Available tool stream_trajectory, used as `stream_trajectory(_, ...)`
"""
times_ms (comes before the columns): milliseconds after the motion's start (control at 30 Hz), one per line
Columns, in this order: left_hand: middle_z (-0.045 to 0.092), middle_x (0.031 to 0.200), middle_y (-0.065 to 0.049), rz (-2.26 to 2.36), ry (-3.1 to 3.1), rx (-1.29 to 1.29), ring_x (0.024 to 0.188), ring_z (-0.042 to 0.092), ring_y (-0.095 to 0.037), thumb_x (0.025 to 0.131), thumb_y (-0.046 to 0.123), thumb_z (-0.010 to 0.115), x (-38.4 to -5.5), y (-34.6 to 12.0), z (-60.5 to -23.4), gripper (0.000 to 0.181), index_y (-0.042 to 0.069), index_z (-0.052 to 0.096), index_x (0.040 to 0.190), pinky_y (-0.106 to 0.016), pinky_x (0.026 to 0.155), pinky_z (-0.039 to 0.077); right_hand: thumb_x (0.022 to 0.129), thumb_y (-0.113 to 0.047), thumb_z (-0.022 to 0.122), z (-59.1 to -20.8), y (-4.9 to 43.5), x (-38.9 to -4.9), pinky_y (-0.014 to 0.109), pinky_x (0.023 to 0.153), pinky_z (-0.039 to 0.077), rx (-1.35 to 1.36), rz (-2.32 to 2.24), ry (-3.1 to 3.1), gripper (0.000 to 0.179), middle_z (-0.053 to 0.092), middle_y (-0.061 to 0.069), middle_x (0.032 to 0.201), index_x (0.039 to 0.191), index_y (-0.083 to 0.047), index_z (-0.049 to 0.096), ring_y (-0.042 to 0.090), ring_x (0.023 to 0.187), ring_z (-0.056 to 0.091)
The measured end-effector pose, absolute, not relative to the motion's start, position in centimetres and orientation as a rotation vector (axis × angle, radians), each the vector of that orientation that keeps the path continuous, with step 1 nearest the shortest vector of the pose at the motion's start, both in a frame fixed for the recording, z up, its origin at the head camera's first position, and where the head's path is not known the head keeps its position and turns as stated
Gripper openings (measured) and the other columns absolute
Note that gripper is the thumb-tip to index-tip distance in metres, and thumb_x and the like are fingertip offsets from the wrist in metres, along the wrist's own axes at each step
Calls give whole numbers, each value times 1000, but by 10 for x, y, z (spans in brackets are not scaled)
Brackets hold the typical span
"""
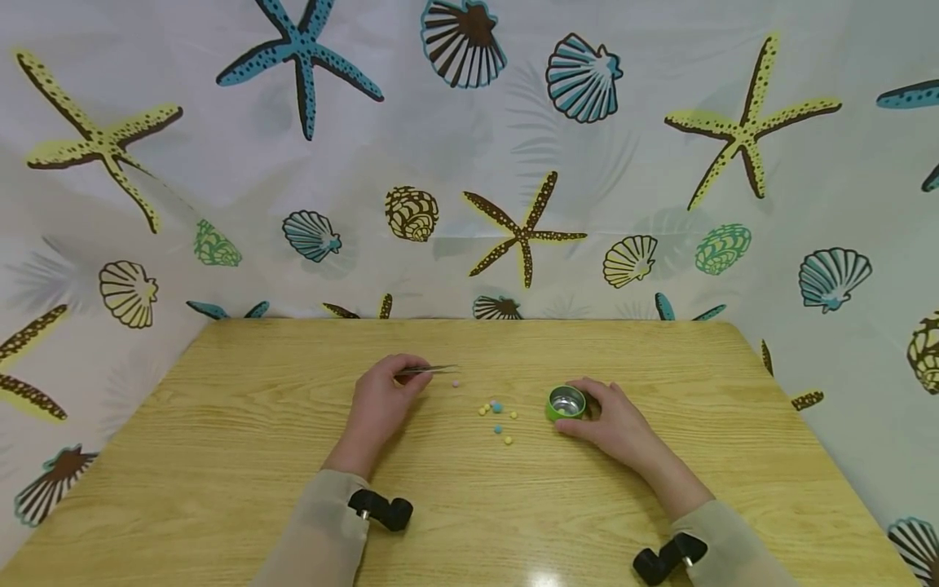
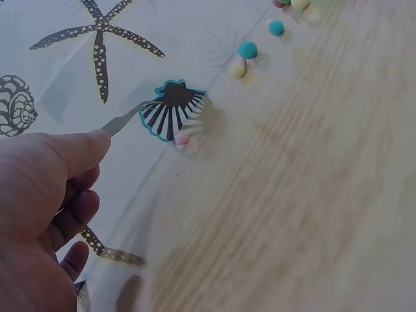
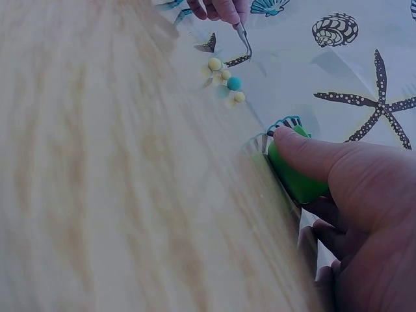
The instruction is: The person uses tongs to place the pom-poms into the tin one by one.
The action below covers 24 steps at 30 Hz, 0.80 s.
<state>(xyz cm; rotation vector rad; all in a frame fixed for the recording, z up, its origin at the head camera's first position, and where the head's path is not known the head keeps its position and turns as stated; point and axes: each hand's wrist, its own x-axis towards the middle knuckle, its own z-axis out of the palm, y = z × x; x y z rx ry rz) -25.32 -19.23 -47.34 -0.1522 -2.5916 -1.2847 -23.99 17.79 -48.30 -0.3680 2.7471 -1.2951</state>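
My left hand (image 1: 385, 403) pinches metal tweezers (image 1: 438, 369) between thumb and fingers, their bent tips pointing right above the table. Just below the tips lies a small pink ball (image 1: 455, 383), apart from them; it also shows as a pink ball (image 2: 182, 137) in the left wrist view. My right hand (image 1: 612, 420) grips a small green cup (image 1: 554, 414) with a shiny metal inside, thumb on the near side and fingers on the far side. A pale spot shows in the cup, too small to name. Between the hands lie several small balls, including a blue ball (image 1: 498, 429) and a yellow ball (image 1: 509, 440).
The wooden table (image 1: 242, 424) ends at a white cloth (image 1: 352, 277) printed with starfish and shells, which hangs behind and at both sides. A black wrist mount (image 1: 381, 509) sits on the left sleeve, and another black mount (image 1: 669, 558) on the right.
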Motion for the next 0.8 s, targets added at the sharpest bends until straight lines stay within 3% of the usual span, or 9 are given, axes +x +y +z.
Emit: stream_trajectory(800,76,122,-10,-1388,-2651,-101,113,70,-31,109,20,75,-255,-206,-485,21,9,79,127,-53,101,55,98,-42,87,-481,178,-239,74,127,17,-339,-1270,2733,74,37,27,172,158,-10,59,57,163,11)
